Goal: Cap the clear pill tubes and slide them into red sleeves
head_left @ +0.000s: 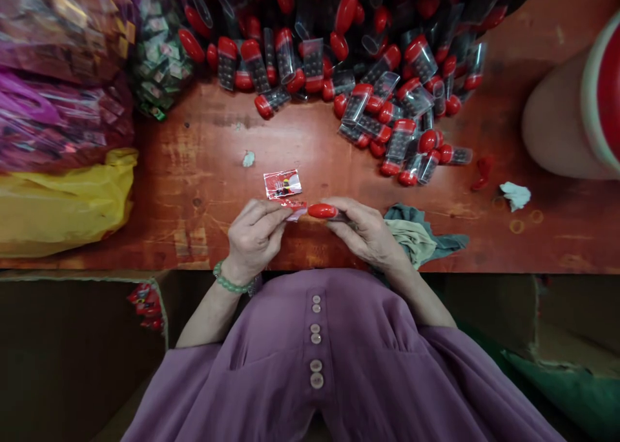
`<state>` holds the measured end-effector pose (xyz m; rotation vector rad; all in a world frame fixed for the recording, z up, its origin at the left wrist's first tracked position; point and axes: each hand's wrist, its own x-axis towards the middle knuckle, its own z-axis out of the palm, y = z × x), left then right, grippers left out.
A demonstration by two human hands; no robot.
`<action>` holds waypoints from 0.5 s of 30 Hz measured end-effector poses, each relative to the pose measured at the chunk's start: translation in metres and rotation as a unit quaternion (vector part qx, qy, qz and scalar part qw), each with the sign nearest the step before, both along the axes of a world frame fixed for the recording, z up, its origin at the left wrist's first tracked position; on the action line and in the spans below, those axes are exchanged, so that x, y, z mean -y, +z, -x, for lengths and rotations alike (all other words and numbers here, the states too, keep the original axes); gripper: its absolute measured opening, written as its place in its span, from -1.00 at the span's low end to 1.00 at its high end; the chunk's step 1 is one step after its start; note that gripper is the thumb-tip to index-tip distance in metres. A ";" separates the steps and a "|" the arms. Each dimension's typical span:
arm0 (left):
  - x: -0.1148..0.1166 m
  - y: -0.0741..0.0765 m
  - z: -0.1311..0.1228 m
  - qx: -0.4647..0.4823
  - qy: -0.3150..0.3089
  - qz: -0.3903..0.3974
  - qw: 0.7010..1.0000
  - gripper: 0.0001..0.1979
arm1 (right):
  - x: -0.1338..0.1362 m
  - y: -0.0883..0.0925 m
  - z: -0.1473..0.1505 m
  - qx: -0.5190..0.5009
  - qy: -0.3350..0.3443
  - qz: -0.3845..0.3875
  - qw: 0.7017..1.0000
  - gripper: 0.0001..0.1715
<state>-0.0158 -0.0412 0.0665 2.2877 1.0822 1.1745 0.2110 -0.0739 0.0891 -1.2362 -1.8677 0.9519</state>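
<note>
Red-capped tube (322,210) gripped in the right hand (371,235); the left hand (254,235) pinches a small wrapper (295,214) against its end. Loose packet (282,184) lies just beyond on the counter (194,170).

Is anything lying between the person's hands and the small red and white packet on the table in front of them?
Nothing visible does. The packet lies on the table just beyond the left hand, which pinches a small wrapper, and the right hand, which holds a red-capped tube.
</note>
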 end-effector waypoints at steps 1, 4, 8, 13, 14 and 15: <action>0.001 0.001 0.000 0.005 -0.004 0.001 1.000 -0.84 | 0.001 0.002 -0.001 0.018 0.010 -0.007 1.000 -0.64; 0.004 0.001 0.001 0.018 -0.015 0.006 1.000 -0.87 | 0.001 0.005 -0.003 0.089 0.042 -0.025 0.995 -0.64; 0.008 -0.001 0.002 0.032 -0.022 0.017 0.999 -0.90 | 0.002 0.009 -0.003 0.204 0.074 -0.024 0.976 -0.68; 0.013 -0.006 0.003 0.025 -0.025 0.044 0.998 -0.92 | 0.005 0.013 -0.007 0.267 0.086 0.003 0.960 -0.66; 0.014 -0.007 0.003 0.025 -0.025 0.050 0.998 -0.93 | 0.005 0.013 -0.009 0.250 0.080 0.007 0.965 -0.65; 0.014 -0.007 0.003 0.028 -0.024 0.055 0.998 -0.94 | 0.005 0.014 -0.011 0.228 0.074 0.011 0.971 -0.65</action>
